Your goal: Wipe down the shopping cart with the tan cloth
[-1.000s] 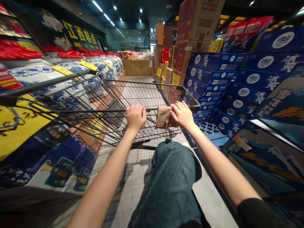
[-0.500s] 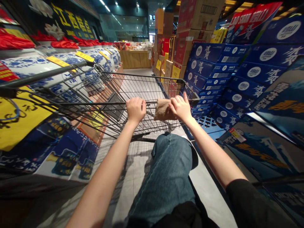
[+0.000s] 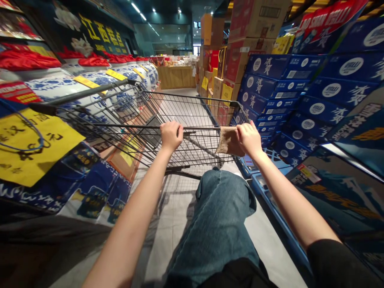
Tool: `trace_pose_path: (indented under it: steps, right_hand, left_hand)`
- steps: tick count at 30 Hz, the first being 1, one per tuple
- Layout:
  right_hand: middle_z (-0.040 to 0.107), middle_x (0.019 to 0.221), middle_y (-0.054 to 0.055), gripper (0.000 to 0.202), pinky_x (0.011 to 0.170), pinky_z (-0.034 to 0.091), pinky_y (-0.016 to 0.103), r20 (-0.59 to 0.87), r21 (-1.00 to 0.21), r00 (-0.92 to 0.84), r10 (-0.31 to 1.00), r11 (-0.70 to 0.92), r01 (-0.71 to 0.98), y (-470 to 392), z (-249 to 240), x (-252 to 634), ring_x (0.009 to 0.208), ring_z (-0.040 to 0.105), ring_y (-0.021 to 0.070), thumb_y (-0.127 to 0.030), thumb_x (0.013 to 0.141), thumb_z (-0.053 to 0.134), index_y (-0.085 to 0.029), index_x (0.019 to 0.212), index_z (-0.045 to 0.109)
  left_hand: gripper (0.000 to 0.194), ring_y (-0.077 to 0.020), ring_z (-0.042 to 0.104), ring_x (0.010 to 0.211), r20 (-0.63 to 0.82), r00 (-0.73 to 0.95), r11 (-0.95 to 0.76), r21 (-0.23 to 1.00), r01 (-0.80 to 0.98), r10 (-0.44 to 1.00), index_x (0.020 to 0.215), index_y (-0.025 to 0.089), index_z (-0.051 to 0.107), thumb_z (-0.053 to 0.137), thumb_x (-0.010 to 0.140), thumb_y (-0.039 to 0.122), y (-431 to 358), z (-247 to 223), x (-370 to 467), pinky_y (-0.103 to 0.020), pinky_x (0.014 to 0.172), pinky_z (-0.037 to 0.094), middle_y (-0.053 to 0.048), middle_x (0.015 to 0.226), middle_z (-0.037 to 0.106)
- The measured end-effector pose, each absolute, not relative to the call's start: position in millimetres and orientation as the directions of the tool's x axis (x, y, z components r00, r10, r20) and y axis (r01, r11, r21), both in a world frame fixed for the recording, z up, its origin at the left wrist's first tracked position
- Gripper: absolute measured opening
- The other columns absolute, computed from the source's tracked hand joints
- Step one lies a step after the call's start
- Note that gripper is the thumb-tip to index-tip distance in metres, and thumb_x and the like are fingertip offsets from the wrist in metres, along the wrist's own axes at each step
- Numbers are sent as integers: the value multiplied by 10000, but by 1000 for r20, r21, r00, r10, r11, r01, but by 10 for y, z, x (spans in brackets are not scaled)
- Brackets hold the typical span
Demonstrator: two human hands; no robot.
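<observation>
A black wire shopping cart stands across my front, with its long near rail at hand height. My left hand is closed around that rail, near its middle. Farther right, my right hand grips a brown cloth against the same rail, close to the cart's right corner. The cloth hangs down to the left of my fingers, and part of it is hidden under them. The cart's thick grey bar slants away at the left. Below the rail is my bent knee in blue jeans.
Blue-and-white jars with red cloth tops line the left side. A yellow handwritten sign hangs near left, above dark blue boxes. Stacked blue cartons rise at right beside a blue pallet. A wooden counter stands far ahead.
My right hand and the brown cloth have moved right along the rail, farther from my left hand. My left hand keeps its hold. The whole view has shifted slightly.
</observation>
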State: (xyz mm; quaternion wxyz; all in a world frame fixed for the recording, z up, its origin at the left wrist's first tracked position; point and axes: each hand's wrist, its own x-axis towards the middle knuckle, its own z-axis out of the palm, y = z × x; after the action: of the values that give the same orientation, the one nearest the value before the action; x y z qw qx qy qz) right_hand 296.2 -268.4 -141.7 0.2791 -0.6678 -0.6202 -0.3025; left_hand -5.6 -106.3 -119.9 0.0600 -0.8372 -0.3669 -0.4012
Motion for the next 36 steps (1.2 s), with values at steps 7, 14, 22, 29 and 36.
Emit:
trace_pose_path:
  steps: [7,14,22,29,36]
  right_hand:
    - [762,1149,81,369,1227,396,521,779,-182,68,624,122,976,-2754,-1483,3032,1122,689,220,-237,1029,318,-212,1091,681]
    - [698,1236,169,444,1057,522,520,866,-457,427,260,65,887,-2832,-1315,3213,1216,656,285,-288,1047,251,-170,1237,634]
    - [710,1250,134,463,1166,423,521,739,-188,51,672,134,973,-2536,-1362,2692,1290,583,273,-353,1059,286,-199,1193,701]
    - [724,1237,123,467,1236,365,471,691,-188,-59,721,258,948,-2527,-1403,2695,1285,599,245,-407,1065,282,-189,1173,681]
    - [736,1042,124,565,1215,390,497,769,-330,173,615,151,932,-2370,-1475,2522,1179,640,252,-410,1074,176,-202,960,689]
  left_hand:
    - [212,-258,532,954,664,476,-746,190,638,576,772,240,479,424,962,317,-733,-1134,-285,-456,929,356,-68,862,613]
    - [221,-238,517,1001,604,473,-698,202,687,641,777,213,482,407,984,230,-574,-988,-370,-473,1024,372,-54,889,576]
    - [291,-265,578,1194,645,642,-883,115,455,415,1120,206,663,407,991,259,-1405,-1174,656,-486,1205,298,-90,1186,707]
    - [251,-262,581,1105,626,581,-846,283,452,520,962,223,648,409,1006,289,-1557,-1273,895,-513,1228,253,-71,1051,713]
    - [254,-248,568,1078,587,605,-841,325,433,538,883,232,626,410,1005,287,-1441,-1216,827,-502,1183,275,-53,1006,704]
